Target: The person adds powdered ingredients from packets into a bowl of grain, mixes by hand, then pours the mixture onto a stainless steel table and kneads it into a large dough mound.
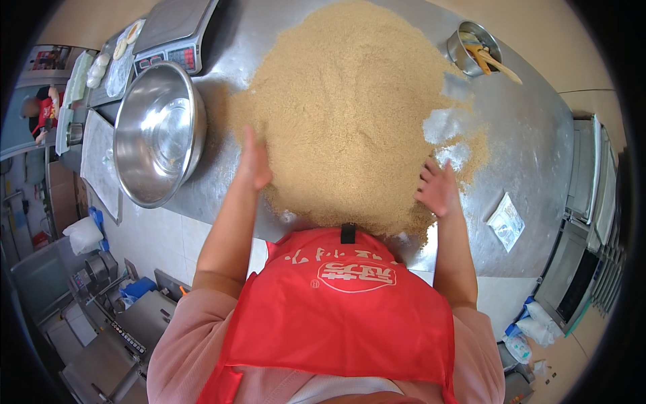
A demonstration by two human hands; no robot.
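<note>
A broad heap of tan, crumbly material (348, 106) covers the middle of the stainless steel table (530, 131). My left hand (254, 160) is at the left edge of the heap, slightly blurred, with its palm turned inward and nothing held. At the right edge, my right hand (438, 188) has its fingers spread and curved towards the heap, also holding nothing. Whether either hand touches the crumbs is hard to tell. Thin, scattered crumbs and bare metal patches lie just beyond my right hand.
A large stainless steel bowl (156, 136) stands left, near a digital scale (174, 30). A metal pot (472, 48) with wooden-handled tools sits at the far right. A small plastic packet (506, 222) lies on the right. Another person (45, 111) in a red apron is at far left.
</note>
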